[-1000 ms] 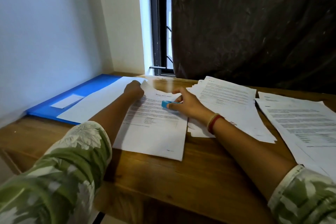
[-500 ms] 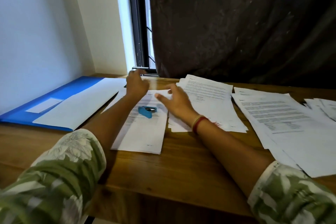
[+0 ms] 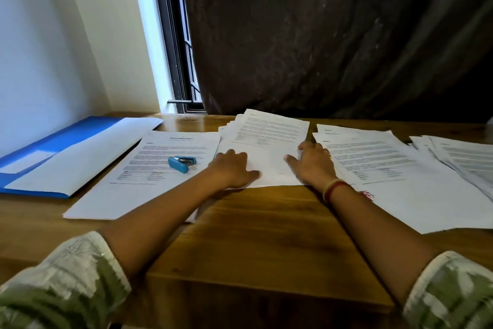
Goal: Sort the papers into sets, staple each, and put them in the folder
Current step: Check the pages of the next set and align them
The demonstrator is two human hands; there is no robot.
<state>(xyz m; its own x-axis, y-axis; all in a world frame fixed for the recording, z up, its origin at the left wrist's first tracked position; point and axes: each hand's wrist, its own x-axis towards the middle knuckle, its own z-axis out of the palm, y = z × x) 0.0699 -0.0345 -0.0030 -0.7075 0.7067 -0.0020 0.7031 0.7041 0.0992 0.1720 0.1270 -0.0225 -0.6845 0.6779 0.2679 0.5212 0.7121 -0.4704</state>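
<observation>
Both hands are working the middle stack of papers [image 3: 269, 136] right now. The left hand [image 3: 232, 168] is lying palm down on the stack's near left part, fingers spread and relaxed with the thumb reaching across the blank lower sheet, gripping nothing. The right hand [image 3: 312, 166] is pressing flat on the stack's right edge, thumb stretched inward and fingers pointing away, also holding nothing. A red thread band [image 3: 334, 190] is sitting on that wrist, and something yellow is glinting on one finger, possibly a ring, though the blur is making that hard to call.

The blue stapler [image 3: 181, 163] is lying free on the printed set [image 3: 149, 168] just left of the left hand, neither hand touching it. Further left, the blue folder [image 3: 53, 142] is lying open against the wall with a white sheet [image 3: 88, 158] resting on it. To the right, another printed pile [image 3: 386, 168] is spreading across the wooden table [image 3: 266, 235], its edge touching the right hand, and a fanned pile [image 3: 464, 160] is sitting at the far right. A dark curtain [image 3: 333, 35] is hanging behind everything, with a strip of window [image 3: 181, 61] showing beside it
</observation>
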